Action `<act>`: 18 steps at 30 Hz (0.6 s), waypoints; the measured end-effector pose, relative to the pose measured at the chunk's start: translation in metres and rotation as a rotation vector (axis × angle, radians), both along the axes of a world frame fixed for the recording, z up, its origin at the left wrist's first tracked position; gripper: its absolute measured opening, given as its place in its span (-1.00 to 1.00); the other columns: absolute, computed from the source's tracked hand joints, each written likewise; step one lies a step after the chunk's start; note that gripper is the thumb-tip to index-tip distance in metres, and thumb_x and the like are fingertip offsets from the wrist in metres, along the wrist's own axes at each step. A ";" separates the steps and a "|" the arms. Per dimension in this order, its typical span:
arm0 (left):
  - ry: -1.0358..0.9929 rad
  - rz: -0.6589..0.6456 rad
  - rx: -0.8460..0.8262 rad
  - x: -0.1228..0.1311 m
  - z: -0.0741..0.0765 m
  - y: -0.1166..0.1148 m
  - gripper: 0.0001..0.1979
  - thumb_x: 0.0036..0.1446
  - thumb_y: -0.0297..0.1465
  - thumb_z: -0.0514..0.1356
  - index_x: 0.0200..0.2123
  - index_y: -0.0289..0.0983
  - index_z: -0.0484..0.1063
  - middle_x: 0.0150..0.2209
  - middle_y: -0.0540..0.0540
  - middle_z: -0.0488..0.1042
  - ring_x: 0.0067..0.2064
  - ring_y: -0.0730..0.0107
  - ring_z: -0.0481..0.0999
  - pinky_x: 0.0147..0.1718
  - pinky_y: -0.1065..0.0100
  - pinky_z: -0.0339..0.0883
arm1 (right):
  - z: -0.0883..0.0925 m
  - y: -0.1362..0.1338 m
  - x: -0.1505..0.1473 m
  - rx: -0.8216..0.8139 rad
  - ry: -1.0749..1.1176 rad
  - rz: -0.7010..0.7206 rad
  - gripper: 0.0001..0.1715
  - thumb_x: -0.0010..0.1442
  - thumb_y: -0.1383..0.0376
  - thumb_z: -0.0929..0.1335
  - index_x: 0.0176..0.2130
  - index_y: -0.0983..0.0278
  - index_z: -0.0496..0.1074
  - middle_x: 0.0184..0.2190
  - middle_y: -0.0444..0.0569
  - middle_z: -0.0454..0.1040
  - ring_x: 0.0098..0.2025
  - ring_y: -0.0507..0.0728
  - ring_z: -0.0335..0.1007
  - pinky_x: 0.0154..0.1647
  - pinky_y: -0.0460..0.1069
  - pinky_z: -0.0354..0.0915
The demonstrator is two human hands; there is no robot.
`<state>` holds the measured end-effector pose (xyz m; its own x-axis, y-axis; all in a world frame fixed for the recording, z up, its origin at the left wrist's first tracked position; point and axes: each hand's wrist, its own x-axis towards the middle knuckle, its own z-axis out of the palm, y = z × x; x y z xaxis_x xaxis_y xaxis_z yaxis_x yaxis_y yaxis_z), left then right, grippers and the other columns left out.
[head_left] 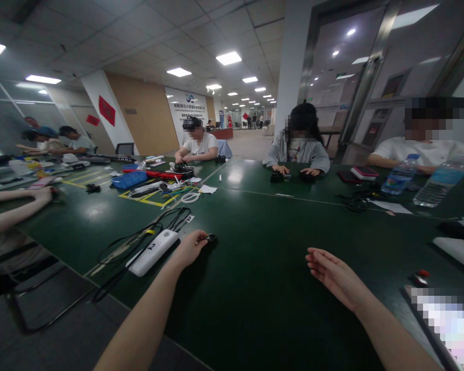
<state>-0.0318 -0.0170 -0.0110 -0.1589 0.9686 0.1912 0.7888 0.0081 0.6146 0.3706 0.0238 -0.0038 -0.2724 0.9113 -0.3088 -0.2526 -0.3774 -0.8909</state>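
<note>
My left hand (192, 246) is over the green table with thumb and fingers pinched. At its fingertips is a small black object (212, 238) with a shiny part, too small to name. Just left of that hand lies a white power strip (153, 253) marked "2", its black cable (118, 242) looped beside it. My right hand (334, 273) is held above the table at the right, palm turned inward and fingers loosely stretched, with nothing in it. Right of it are a small red-topped item (422, 277) and a phone-like device (444, 324) with a blurred screen.
Across the green table (251, 288) sit several people, two with their hands on it. A blue tray (129, 180), a red tray and wires (178, 188) lie at the back left. Two water bottles (400, 175) stand at the right. Another person's arm (27, 203) reaches in from the left.
</note>
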 end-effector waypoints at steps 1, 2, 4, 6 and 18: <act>0.004 -0.001 0.002 0.001 0.001 0.000 -0.78 0.00 -0.30 0.06 -0.28 -0.24 0.35 -0.29 -0.06 0.46 -0.23 0.33 0.43 -0.22 0.31 0.27 | -0.001 0.000 0.000 0.000 0.003 0.004 -0.74 0.00 0.23 0.35 -0.23 0.19 0.41 -0.34 -0.08 0.47 -0.30 0.06 0.39 -0.31 -0.06 0.35; 0.010 -0.002 0.003 0.002 0.002 -0.001 -0.79 0.00 -0.31 0.06 -0.28 -0.23 0.35 -0.29 -0.06 0.45 -0.24 0.33 0.43 -0.22 0.31 0.27 | -0.001 0.001 0.000 0.002 0.005 0.006 -0.74 0.00 0.22 0.35 -0.23 0.18 0.41 -0.34 -0.09 0.47 -0.30 0.06 0.39 -0.31 -0.06 0.35; 0.023 -0.006 0.005 0.003 0.004 -0.002 -0.80 -0.01 -0.34 0.06 -0.28 -0.24 0.35 -0.30 -0.06 0.45 -0.24 0.33 0.42 -0.22 0.30 0.27 | -0.001 0.000 -0.001 0.006 0.008 0.009 -0.74 0.00 0.23 0.35 -0.23 0.19 0.41 -0.35 -0.09 0.47 -0.31 0.05 0.39 -0.32 -0.08 0.35; 0.037 -0.023 0.014 0.003 0.005 -0.002 -0.80 -0.03 -0.37 0.07 -0.28 -0.24 0.36 -0.29 -0.08 0.43 -0.25 0.33 0.42 -0.22 0.30 0.27 | 0.000 0.000 -0.002 0.010 0.008 0.001 -0.75 -0.01 0.23 0.36 -0.25 0.19 0.42 -0.37 -0.09 0.47 -0.32 0.04 0.39 -0.34 -0.09 0.35; -0.046 -0.006 -0.025 -0.002 0.002 0.000 -0.81 -0.10 -0.33 0.14 -0.35 -0.23 0.40 -0.33 -0.03 0.48 -0.26 0.32 0.44 -0.21 0.30 0.27 | 0.002 -0.001 0.000 0.004 0.000 -0.001 -0.75 0.00 0.24 0.35 -0.24 0.19 0.42 -0.35 -0.09 0.48 -0.30 0.07 0.39 -0.31 -0.06 0.36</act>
<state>-0.0338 -0.0166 -0.0092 -0.1615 0.9740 0.1591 0.7599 0.0199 0.6497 0.3701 0.0224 -0.0022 -0.2717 0.9126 -0.3055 -0.2526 -0.3740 -0.8924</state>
